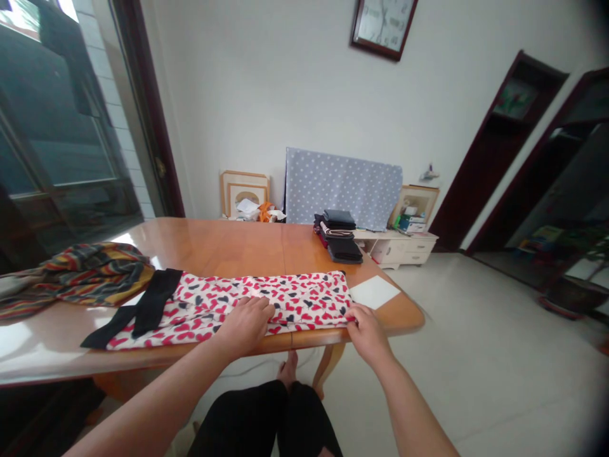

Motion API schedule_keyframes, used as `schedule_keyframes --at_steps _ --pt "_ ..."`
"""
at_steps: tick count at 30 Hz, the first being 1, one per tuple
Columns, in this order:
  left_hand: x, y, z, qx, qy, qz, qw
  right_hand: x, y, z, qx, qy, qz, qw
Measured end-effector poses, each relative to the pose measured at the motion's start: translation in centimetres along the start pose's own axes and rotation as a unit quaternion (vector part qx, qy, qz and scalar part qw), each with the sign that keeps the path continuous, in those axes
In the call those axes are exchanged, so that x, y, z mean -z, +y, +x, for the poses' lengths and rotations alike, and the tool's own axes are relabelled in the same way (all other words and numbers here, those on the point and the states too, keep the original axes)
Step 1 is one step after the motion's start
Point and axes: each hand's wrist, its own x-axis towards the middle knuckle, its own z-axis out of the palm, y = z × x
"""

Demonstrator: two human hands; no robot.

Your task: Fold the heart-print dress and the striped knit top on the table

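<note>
Black-trousered knees (266,422) and bare feet (287,369) lie closest, at 6 o'clock, just below the near edge of a glossy wooden surface (223,247). Along that edge lies a folded white garment printed with red and black hearts (304,298). The left hand (245,325) rests on its middle, the fingers (254,306) lying flat and relaxed on the cloth, not clenched. The right hand (368,333) is at the garment's 3 o'clock end, its fingers (354,314) apparently pinching the folded edge. A black fabric strip (157,301) lies across the garment's other end, and a bundled striped cloth in red, yellow and dark tones (90,279) sits at 9 o'clock, touching the strip. Just beside the garment's right end is a white sheet (373,292). Farther off, around 12 o'clock, are a stack of folded dark clothes (339,238), a polka-dot panel (342,187) and picture frames (245,193), with a low white cabinet (399,249) at 1 o'clock and a wall clock (383,25) high above.
</note>
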Motion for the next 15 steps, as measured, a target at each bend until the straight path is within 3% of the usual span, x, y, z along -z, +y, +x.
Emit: schedule_keyframes --at_steps 7,10,15 --pt "-0.6 -0.8 -4.6 0.063 0.088 -0.07 0.992 0.2 -1.2 -0.4 0.05 0.037 -0.005 0.998" --pt "-0.6 -3.2 -7.2 0.133 0.119 -0.079 0.981 -0.3 -2.4 -0.1 0.067 0.036 0.024 0.997" --pt "1.0 -9.3 -11.3 0.279 0.139 -0.049 0.949 -1.9 -5.7 0.3 0.075 0.004 0.045 0.996"
